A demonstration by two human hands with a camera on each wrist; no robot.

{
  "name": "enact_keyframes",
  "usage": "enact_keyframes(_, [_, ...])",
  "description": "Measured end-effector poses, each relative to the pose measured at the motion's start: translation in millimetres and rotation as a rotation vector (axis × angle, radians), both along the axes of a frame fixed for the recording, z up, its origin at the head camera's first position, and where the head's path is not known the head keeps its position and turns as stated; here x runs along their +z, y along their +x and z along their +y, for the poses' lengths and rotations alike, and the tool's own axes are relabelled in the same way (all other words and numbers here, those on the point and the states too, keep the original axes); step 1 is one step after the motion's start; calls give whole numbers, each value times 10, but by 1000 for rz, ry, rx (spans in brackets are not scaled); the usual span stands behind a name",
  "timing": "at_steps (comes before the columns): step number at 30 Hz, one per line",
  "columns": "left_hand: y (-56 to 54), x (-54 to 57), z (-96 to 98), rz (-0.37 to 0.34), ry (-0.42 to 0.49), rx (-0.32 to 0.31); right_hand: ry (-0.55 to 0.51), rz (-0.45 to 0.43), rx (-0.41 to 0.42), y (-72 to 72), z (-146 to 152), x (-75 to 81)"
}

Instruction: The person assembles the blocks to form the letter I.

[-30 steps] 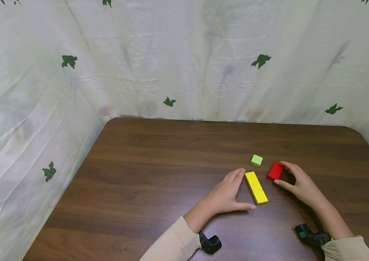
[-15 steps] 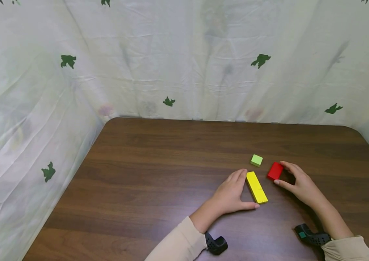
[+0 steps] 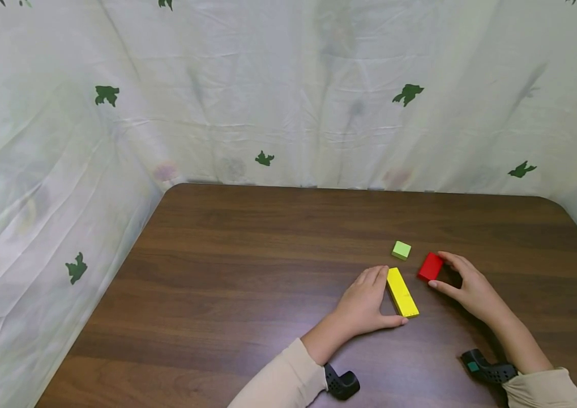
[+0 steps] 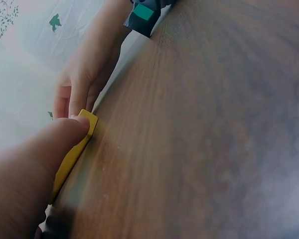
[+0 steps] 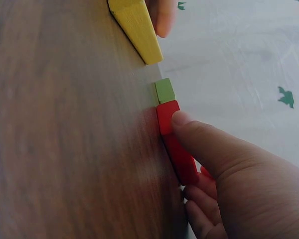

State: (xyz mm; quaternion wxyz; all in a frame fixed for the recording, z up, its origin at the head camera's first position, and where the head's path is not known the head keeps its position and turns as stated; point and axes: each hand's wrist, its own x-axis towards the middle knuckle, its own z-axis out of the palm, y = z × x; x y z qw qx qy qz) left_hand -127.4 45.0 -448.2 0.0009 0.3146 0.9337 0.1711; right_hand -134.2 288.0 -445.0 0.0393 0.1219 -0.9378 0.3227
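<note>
On the brown table (image 3: pixel 247 255) lies a long yellow block (image 3: pixel 402 292). The left hand (image 3: pixel 364 303) spans it lengthwise, fingertips at its far end and thumb at its near end. In the left wrist view the thumb presses on the end of the yellow block (image 4: pixel 70 162). To the right, a short red block (image 3: pixel 430 267) is held by the right hand (image 3: pixel 471 286), thumb on the near end and fingers at the far end. The right wrist view shows that thumb against the red block (image 5: pixel 178 154). A small green block (image 3: pixel 401 250) lies just beyond, touched by neither hand.
A pale curtain (image 3: pixel 298 102) with dark green leaf shapes hangs behind the table and along its left side. Each wrist carries a black camera mount, the left one (image 3: pixel 341 384) and the right one (image 3: pixel 489 368) both low over the table.
The left hand has shifted slightly right, and its thumb and fingertips have closed in on the ends of the yellow block. The right hand, the red block and the green block stay put.
</note>
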Motion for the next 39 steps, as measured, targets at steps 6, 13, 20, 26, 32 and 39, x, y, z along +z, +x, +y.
enact_keyframes(6, [7,12,7,6,7,-5,-2,-4,1,1,2,7])
enact_keyframes(13, [7,29,13,43,23,-11,0,-3,-2,-3,4,6])
enact_keyframes(20, [13,49,5,66,49,-10,5,-10,-5,-2,-3,16])
enact_keyframes(26, [10,66,-3,120,94,-28,0,2,2,-1,-11,16])
enact_keyframes(32, [9,79,-9,173,141,-47,-3,4,0,0,-12,12])
enact_keyframes(39, [2,83,-33,195,198,-76,-7,5,4,-4,-3,0])
